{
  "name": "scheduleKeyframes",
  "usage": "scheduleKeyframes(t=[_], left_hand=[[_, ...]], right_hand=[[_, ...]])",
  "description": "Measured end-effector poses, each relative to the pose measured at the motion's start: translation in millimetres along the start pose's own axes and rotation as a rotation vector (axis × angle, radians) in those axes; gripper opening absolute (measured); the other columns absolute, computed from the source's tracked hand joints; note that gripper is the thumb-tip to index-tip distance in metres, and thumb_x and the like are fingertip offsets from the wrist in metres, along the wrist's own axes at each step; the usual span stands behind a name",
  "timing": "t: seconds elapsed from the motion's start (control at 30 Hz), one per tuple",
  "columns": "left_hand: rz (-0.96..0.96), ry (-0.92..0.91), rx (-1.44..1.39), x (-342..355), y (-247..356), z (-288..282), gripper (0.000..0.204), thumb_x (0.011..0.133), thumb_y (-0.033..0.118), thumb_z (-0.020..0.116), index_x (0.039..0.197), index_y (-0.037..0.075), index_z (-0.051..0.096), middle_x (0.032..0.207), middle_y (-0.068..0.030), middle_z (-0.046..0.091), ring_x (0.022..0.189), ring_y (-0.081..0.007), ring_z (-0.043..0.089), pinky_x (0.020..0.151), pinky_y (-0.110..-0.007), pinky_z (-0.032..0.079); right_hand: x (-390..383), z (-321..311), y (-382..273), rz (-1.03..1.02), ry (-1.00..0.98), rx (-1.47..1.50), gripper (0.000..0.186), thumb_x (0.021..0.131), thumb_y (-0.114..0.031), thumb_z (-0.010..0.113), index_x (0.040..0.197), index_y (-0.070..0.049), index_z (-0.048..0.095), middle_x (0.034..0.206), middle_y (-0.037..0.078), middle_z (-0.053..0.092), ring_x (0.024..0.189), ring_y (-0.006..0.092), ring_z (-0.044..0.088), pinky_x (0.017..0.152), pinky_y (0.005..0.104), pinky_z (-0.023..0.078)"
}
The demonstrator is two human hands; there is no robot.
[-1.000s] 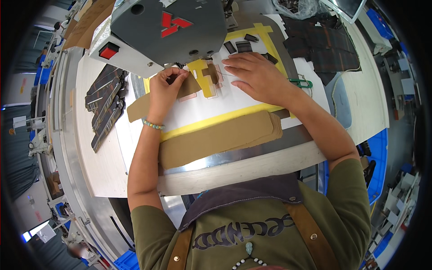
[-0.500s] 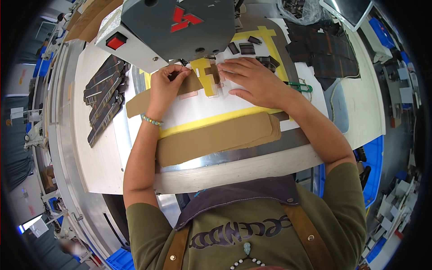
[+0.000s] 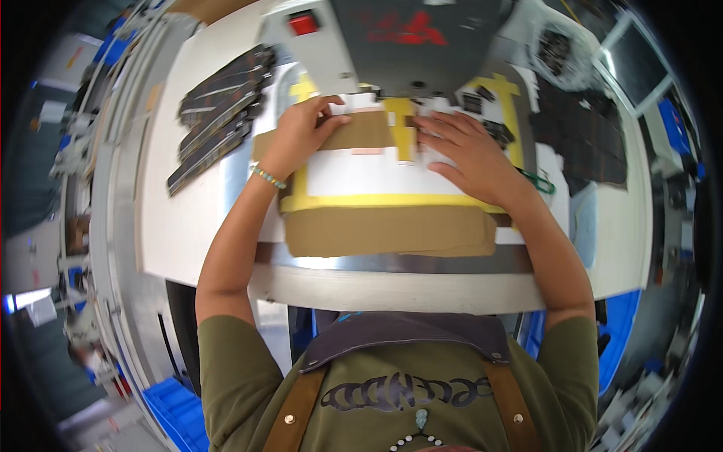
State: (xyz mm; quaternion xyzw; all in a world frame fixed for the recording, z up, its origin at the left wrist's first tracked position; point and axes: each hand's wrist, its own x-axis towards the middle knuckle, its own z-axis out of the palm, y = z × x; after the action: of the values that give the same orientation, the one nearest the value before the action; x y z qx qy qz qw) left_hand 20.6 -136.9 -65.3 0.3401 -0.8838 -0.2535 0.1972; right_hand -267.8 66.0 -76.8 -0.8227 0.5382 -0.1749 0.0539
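Observation:
My left hand (image 3: 309,132) has its fingers curled over a long tan strip (image 3: 361,129) lying across white paper on the work surface. Beside the strip's right end is a yellow template piece (image 3: 400,119) with a narrow lower part. My right hand (image 3: 471,158) lies with fingers spread just right of the template, fingertips at its edge. Small black pieces (image 3: 472,103) sit beyond that hand. A stack of tan strips (image 3: 388,230) lies along the yellow-taped near edge (image 3: 346,201). The machine's dark grey head (image 3: 414,45) stands over the far side, slightly blurred.
Plaid fabric pieces (image 3: 211,113) lie at the left; darker fabric (image 3: 580,143) and a plastic bag (image 3: 561,56) at the right. A green tool (image 3: 538,182) is beside my right forearm. A red button (image 3: 303,24) is on the machine. Blue crates (image 3: 177,410) stand low beside the table.
The view has turned, so the machine and table appear straighter and shifted right. My left hand and the strip under it sit more level with the template. My right hand stays spread beside it.

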Motion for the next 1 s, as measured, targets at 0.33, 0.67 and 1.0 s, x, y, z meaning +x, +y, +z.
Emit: scheduleKeyframes(t=[0.33, 0.67, 1.0], left_hand=[[-0.013, 0.397, 0.465, -66, -117, -116, 0.022, 0.093, 0.018, 0.084, 0.107, 0.002, 0.076, 0.109, -0.0122, 0.074, 0.101, -0.0373, 0.071, 0.089, -0.047, 0.057], [-0.354, 0.291, 0.131, -112, -217, -155, 0.034, 0.093, 0.023, 0.088, 0.113, -0.002, 0.076, 0.11, -0.0154, 0.075, 0.102, -0.0302, 0.071, 0.093, -0.039, 0.056], [-0.253, 0.379, -0.24, -118, -124, -179, 0.016, 0.109, 0.014, 0.073, 0.116, -0.001, 0.075, 0.1, 0.0032, 0.075, 0.083, -0.0028, 0.06, 0.076, -0.02, 0.049]], right_hand=[[2, -8, -4, 0.037, -0.031, -0.022, 0.048, 0.106, -0.027, 0.067, 0.147, -0.002, 0.064, 0.167, 0.013, 0.052, 0.156, 0.0367, 0.042, 0.134, 0.0531, 0.029], [2, -5, -4, 0.019, -0.007, -0.077, 0.049, 0.107, -0.028, 0.067, 0.15, -0.004, 0.062, 0.167, 0.011, 0.052, 0.157, 0.0345, 0.043, 0.133, 0.0528, 0.031], [-5, -2, 8, 0.03, 0.049, 0.038, 0.047, 0.107, -0.025, 0.07, 0.149, -0.005, 0.064, 0.167, 0.009, 0.053, 0.153, 0.0313, 0.049, 0.13, 0.0515, 0.035]])
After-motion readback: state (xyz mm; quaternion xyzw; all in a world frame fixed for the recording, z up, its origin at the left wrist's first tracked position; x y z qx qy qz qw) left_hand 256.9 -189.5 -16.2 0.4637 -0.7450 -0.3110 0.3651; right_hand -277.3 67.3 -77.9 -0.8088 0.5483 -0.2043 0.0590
